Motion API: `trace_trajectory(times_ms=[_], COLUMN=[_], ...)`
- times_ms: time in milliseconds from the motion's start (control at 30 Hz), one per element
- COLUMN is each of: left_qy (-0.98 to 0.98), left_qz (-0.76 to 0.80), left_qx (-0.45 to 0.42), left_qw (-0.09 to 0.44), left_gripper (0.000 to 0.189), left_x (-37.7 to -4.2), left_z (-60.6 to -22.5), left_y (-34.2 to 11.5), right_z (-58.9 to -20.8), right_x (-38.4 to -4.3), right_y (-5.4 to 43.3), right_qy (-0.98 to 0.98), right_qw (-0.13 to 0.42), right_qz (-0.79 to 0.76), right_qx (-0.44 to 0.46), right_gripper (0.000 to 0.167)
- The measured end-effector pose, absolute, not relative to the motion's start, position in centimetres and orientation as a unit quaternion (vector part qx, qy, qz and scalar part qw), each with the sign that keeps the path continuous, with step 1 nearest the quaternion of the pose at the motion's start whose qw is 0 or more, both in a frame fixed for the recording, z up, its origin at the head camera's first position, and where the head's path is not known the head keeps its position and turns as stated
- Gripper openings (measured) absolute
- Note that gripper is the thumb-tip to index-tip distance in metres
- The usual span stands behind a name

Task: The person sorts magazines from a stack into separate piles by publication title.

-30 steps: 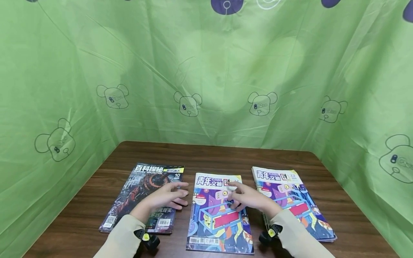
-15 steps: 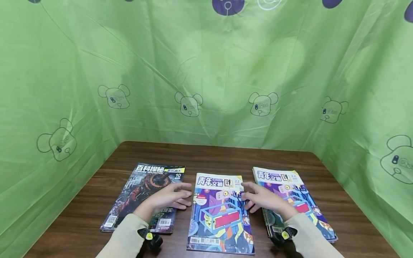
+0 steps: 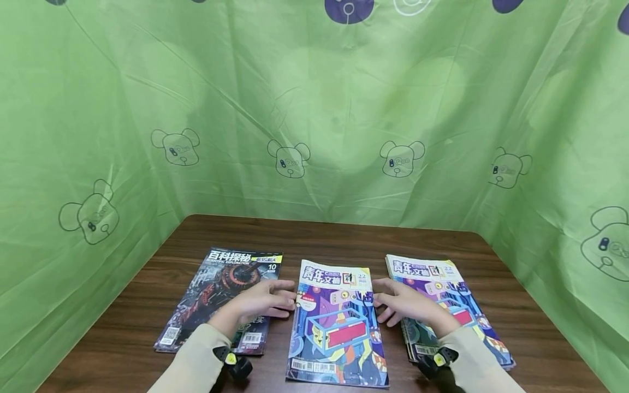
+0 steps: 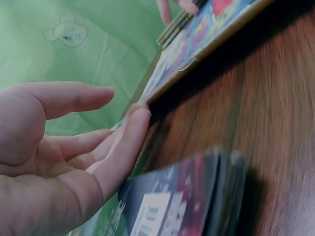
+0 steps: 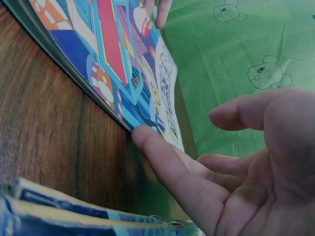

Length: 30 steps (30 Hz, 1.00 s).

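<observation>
A purple and blue magazine (image 3: 334, 322) with a white title band lies in the middle of the table, between the two hands. My left hand (image 3: 267, 300) is at its left edge. In the left wrist view, the fingertips (image 4: 140, 113) meet that edge, the thumb stands apart, and a dark shadow shows under the edge. From the other side, my right hand (image 3: 408, 303) has its fingertips (image 5: 142, 135) at the right edge, thumb also held away. Fingers of both hands are fairly straight. Under the left forearm lies a dark magazine pile (image 3: 221, 284).
To the right, a stack of magazines (image 3: 462, 289) with a similar purple cover lies partly beneath the right forearm. The brown wooden table (image 3: 329, 237) ends at a green curtain (image 3: 344, 109) printed with bear faces, which surrounds its back and sides.
My right hand has moved right, from over the middle magazine to its right edge. My left hand has shifted right to the left edge. The magazine's top end has risen slightly.
</observation>
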State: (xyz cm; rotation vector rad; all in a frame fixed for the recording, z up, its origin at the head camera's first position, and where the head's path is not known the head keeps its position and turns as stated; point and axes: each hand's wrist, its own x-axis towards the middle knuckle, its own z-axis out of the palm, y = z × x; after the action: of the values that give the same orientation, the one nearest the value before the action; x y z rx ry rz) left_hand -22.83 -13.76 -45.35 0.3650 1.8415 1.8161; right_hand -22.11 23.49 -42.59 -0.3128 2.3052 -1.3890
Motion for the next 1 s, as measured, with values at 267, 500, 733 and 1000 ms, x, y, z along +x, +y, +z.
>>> trace_trajectory(times_ms=[267, 500, 733, 1000], left_qy=[0.699, 0.677, 0.684, 0.684], left_qz=[0.649, 0.668, 0.664, 0.664], left_qx=[0.137, 0.121, 0.110, 0.126], left_qw=[0.265, 0.284, 0.280, 0.274], left_gripper=[0.066, 0.076, 0.080, 0.068], left_x=[-22.6, -22.3, -22.1, -22.3], left_z=[-45.6, -45.8, -46.0, -46.3], left_y=[-13.0, -12.5, -11.7, -11.1], right_z=[-42.8, -43.1, -43.0, -43.1], right_x=[-22.2, -22.0, -22.0, -22.2], right_y=[23.4, 23.4, 23.5, 23.5], right_qy=[0.832, 0.835, 0.832, 0.832], right_qw=[0.210, 0.205, 0.206, 0.202], right_qz=[-0.502, -0.501, -0.505, -0.506], right_qx=[-0.111, -0.103, -0.103, -0.105], right_gripper=[0.061, 0.061, 0.061, 0.061])
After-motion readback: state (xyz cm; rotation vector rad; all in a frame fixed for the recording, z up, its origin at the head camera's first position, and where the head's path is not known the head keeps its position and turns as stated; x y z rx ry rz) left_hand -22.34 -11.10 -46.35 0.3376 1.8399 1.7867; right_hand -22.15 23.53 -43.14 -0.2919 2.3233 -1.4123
